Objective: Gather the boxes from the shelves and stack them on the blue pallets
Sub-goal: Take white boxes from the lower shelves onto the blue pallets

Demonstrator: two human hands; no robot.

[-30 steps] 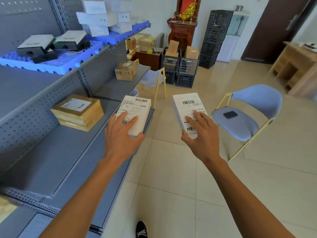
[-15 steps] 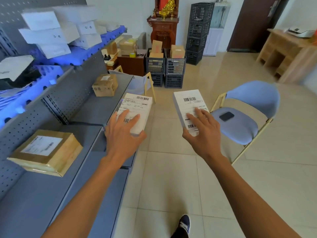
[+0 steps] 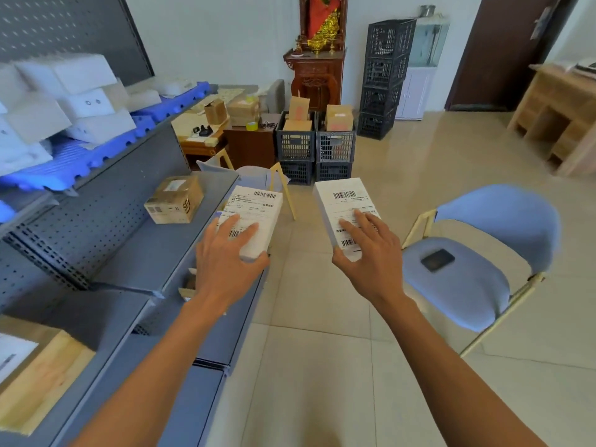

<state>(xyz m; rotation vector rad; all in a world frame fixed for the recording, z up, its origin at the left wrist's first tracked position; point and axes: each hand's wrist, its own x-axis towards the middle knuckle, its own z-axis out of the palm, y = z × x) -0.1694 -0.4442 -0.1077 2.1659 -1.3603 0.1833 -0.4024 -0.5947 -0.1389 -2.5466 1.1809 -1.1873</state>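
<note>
Scene was bright, with even daylight. Soft glare showed on the glossy floor tiles [image 3: 403, 175] toward the far right. Shadows were faint. White boxes [image 3: 64, 101] at upper left were smeared by motion blur. Wide-angle distortion bowed the frame edges. Centre was reasonably sharp.

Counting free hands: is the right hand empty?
No, the right hand grips a white box with a barcode label, held above the floor.
</note>
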